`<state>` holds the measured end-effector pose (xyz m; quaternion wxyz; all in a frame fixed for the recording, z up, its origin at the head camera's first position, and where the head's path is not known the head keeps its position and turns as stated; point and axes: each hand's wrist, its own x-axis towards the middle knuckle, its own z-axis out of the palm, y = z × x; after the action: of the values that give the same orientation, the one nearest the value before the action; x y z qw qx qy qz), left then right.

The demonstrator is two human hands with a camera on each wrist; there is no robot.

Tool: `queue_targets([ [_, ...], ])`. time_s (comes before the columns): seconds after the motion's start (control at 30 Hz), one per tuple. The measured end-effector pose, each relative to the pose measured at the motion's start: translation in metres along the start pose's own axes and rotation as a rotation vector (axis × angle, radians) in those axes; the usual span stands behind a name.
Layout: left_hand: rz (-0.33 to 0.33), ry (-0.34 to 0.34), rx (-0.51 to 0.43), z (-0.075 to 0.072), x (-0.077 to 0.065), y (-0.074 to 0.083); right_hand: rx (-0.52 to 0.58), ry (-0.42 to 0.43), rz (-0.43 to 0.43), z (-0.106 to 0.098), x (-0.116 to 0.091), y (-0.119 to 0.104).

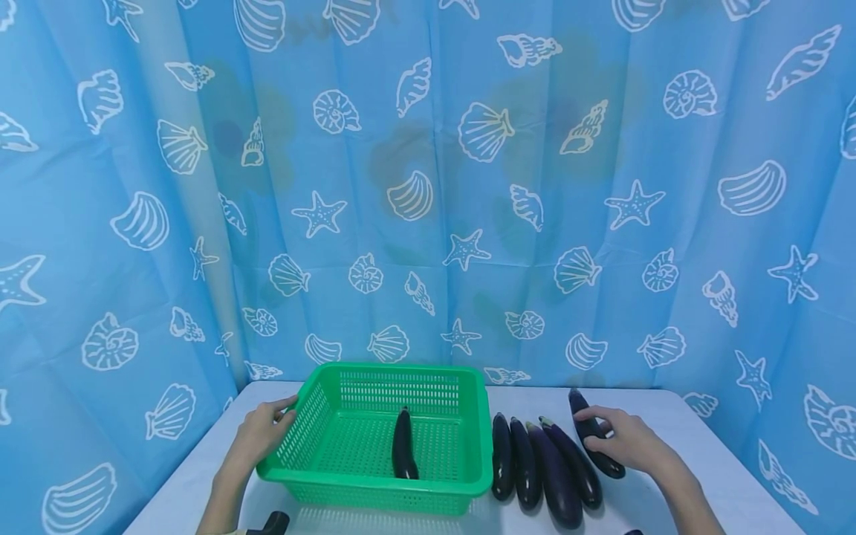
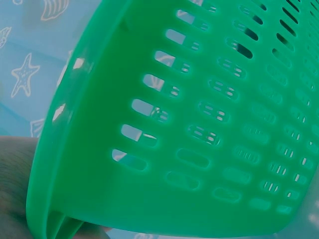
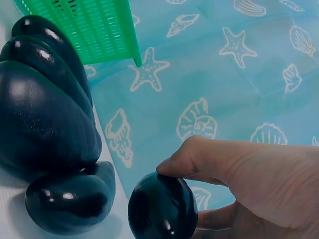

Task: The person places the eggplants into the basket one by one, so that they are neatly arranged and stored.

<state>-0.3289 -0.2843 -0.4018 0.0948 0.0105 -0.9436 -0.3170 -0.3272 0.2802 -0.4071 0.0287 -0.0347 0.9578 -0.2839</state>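
Observation:
A green plastic basket (image 1: 374,484) with slotted walls stands on the table, and one dark purple eggplant (image 1: 404,446) lies inside it. At the basket's left side, my left hand (image 1: 259,432) grips the rim; in the left wrist view the slotted wall (image 2: 99,149) hides most of that hand. To the right of the row of eggplants, my right hand (image 1: 625,440) holds another eggplant (image 1: 610,467) between thumb and fingers. The right wrist view shows the thumb on top of the held eggplant (image 3: 162,206), its rounded end toward the camera.
Several eggplants (image 1: 548,468) lie side by side on the white table (image 1: 709,475), between the basket and my right hand. Behind the table hangs a blue curtain (image 1: 428,297) with white shell and starfish prints. A black object (image 1: 276,523) shows near my left wrist.

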Motion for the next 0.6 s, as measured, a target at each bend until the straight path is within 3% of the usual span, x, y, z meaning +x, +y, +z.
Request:
queue_targets([
  [0.6,-0.012,-0.004,-0.013,0.0,0.0,0.001,0.026,0.016,-0.023,-0.001,-0.007,-0.017],
])
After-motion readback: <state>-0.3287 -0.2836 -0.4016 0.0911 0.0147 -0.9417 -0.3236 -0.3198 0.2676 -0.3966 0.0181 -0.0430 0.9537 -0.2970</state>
